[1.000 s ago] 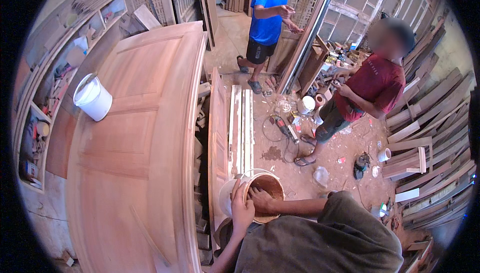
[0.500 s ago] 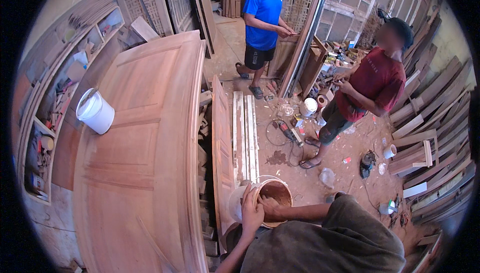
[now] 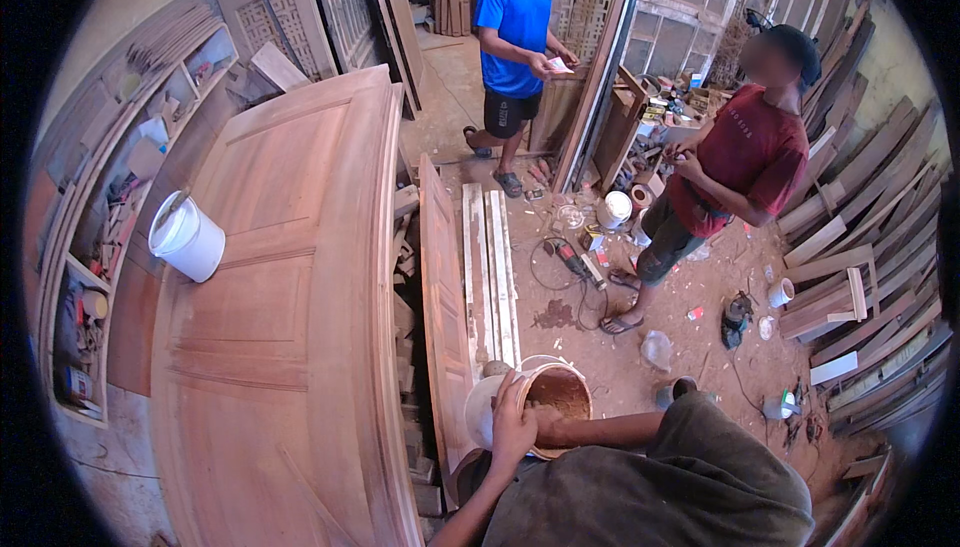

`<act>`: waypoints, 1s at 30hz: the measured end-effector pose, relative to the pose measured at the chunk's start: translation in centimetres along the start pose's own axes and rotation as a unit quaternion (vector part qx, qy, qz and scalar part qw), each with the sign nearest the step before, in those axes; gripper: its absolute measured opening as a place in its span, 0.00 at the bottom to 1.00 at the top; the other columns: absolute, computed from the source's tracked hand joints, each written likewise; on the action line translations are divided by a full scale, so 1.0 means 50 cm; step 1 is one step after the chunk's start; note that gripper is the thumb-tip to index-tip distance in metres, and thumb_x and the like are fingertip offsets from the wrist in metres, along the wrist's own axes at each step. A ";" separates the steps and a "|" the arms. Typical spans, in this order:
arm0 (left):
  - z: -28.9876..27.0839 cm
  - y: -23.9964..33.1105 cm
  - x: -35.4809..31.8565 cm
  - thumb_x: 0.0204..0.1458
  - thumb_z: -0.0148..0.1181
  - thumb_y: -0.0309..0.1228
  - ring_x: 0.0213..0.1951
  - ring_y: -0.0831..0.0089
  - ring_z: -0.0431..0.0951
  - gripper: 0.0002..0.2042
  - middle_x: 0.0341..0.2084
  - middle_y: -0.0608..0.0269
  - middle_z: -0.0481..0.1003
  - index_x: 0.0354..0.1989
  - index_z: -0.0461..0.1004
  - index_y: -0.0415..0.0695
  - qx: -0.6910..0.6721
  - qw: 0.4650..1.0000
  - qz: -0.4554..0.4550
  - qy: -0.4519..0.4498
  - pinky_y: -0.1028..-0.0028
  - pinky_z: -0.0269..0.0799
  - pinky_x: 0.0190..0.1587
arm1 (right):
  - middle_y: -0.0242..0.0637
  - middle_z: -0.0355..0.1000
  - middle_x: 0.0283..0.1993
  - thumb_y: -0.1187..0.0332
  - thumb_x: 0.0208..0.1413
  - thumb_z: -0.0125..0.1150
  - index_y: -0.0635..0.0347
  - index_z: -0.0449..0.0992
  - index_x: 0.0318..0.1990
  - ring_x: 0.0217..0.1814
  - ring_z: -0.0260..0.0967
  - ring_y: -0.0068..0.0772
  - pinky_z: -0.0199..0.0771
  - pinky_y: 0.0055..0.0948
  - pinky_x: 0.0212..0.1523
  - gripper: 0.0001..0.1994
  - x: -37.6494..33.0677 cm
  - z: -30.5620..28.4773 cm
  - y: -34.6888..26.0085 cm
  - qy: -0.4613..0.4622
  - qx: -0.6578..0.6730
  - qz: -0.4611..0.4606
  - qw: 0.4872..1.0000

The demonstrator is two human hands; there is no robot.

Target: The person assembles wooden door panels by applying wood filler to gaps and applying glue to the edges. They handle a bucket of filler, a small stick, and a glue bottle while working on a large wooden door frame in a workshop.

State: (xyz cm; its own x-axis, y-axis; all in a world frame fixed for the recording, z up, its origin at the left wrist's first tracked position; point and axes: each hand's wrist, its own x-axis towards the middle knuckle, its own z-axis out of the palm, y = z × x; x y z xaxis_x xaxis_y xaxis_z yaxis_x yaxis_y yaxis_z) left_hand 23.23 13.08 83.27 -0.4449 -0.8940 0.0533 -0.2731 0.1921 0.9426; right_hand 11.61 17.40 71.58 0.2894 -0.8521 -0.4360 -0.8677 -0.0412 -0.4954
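A whitish bucket (image 3: 480, 415) with a thin wire handle is tipped in front of me, its mouth facing right. Its inner wall is coated in brown, and a brown paste (image 3: 570, 402) shows inside. My left hand (image 3: 512, 425) is closed on the bucket's rim and side. My right hand (image 3: 545, 425) reaches into the mouth, with its fingers partly hidden against the near inner wall; whether they hold anything I cannot make out. Close by on the left lies a large panelled wooden door (image 3: 270, 327), and a narrower wooden panel (image 3: 445, 277) stands beside it.
A white pail (image 3: 195, 247) rests on the door. Pale wooden strips (image 3: 490, 267) lie on the floor, near a corded power tool (image 3: 568, 259). One person in blue (image 3: 515, 32) and another in dark red (image 3: 745, 152) stand ahead. Planks (image 3: 880, 237) lean along the right.
My right hand has shifted within the bucket, showing more of the paste. The person in blue now holds a pale slip out to the side. My view has shifted slightly.
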 end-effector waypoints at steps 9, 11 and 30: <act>-0.004 -0.025 0.007 0.40 0.47 0.16 0.63 0.53 0.59 0.26 0.60 0.48 0.61 0.55 0.64 0.36 0.016 1.000 0.000 -0.009 0.64 0.54 0.65 | 0.51 0.76 0.36 0.61 0.50 0.55 0.57 0.76 0.39 0.41 0.75 0.55 0.73 0.49 0.44 0.12 0.002 -0.018 -0.018 0.004 0.052 0.014 0.999; -0.004 -0.018 0.011 0.40 0.47 0.16 0.63 0.53 0.59 0.26 0.60 0.48 0.61 0.54 0.64 0.36 0.020 1.000 -0.001 -0.014 0.65 0.54 0.65 | 0.51 0.76 0.36 0.62 0.50 0.55 0.57 0.76 0.39 0.41 0.75 0.54 0.73 0.49 0.44 0.12 0.020 0.029 0.014 0.050 0.075 -0.022 0.996; 0.001 0.001 0.036 0.41 0.47 0.16 0.63 0.52 0.59 0.27 0.61 0.49 0.60 0.55 0.63 0.37 0.017 1.000 -0.003 -0.017 0.63 0.53 0.65 | 0.53 0.74 0.46 0.62 0.53 0.52 0.59 0.73 0.47 0.47 0.74 0.49 0.74 0.48 0.46 0.16 0.048 0.088 0.086 0.107 0.027 -0.114 0.987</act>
State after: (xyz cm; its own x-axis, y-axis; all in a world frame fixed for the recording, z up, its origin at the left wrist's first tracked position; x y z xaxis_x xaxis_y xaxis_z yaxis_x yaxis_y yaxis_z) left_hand 22.38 11.49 83.38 -0.4715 -0.8811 0.0359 -0.3052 0.2013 0.9308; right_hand 10.36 17.48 65.09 0.3780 -0.9148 -0.1423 -0.7648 -0.2219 -0.6048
